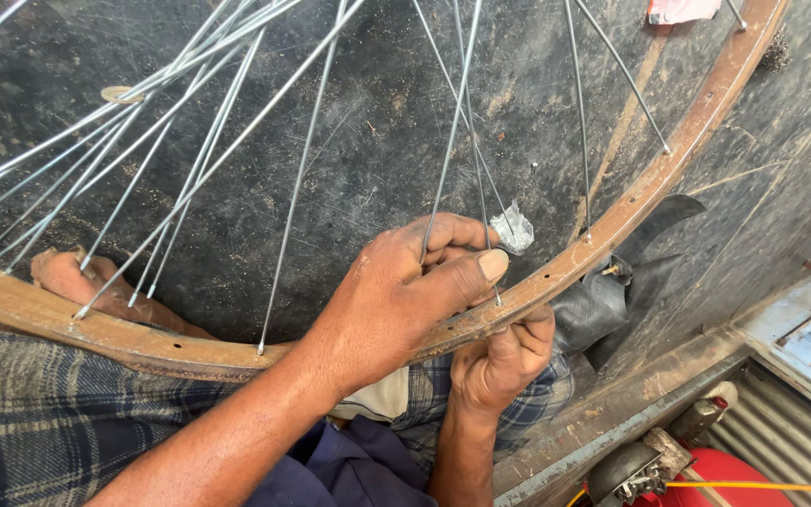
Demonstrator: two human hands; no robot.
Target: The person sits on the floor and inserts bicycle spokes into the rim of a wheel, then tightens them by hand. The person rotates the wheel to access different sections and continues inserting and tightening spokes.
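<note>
Rusty wheel rim curves from the left edge of the view, across the person's lap, and up to the top right corner, lying over a dark, scuffed floor. Thin silver spokes fan in from the upper left; several ends sit loose short of the rim's inner edge, and 1 spoke runs straight down into the left hand.

The left hand rests on top of the rim, fingers curled and pinched around the lower end of that spoke, thumb pressed along the rim's inner edge. The right hand is below the rim's outer edge, fingers clenched up against the underside directly beneath the left hand; what it grips there is hidden.

A bare foot lies just inside the rim at the left. A scrap of crumpled foil sits on the floor just beyond the left fingers. A black rubber inner tube hangs under the rim to the right, touching it. Past the floor's right edge stand a red tank and corrugated metal sheet. Room between the spokes is narrow near the hands, wider toward the right.
</note>
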